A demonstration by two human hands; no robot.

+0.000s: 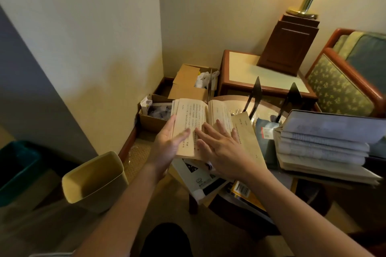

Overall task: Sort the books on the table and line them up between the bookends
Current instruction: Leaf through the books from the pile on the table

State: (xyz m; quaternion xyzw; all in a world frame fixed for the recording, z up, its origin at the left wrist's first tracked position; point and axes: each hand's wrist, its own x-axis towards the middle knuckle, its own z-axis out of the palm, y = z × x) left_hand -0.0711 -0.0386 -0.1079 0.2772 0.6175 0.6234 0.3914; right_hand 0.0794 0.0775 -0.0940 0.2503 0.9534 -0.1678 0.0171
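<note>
The yellowed open paperback book [194, 123] is spread between both hands, over the left part of the round brown-rimmed table [231, 98]. Its left half sits in the left hand [167, 146]. The thumb lies across the lower left page and the fingers [171, 121] run up behind that half's outer edge, so the pages are pinched between them. The right hand [221, 152] lies flat on the book's lower right page. Its fingers are straight and spread, the index tip sits at the gutter close to the left thumb, and it grips nothing.

Both pages carry vertical columns of printed characters, too blurred to read. A further yellowed leaf [246, 129] with the same kind of columns sticks out from under the right hand, on the book's right side.

Under the book's near edge lies a white-and-black covered book [198, 175] with small unreadable print. Nearer than that is a yellow book [242, 191] showing a barcode. Just right of the open book, a dark blue book [265, 131] bears a white label whose print cannot be made out. Farther right is a tilted stack of thick pale-edged books [323, 148].

Behind the book's right half stand two black metal bookends, one [255, 94] nearer the book and one [292, 98] farther right. A beige waste bin [94, 181] stands on the floor to the book's near left. Open cardboard boxes [188, 83] sit behind the book.
</note>
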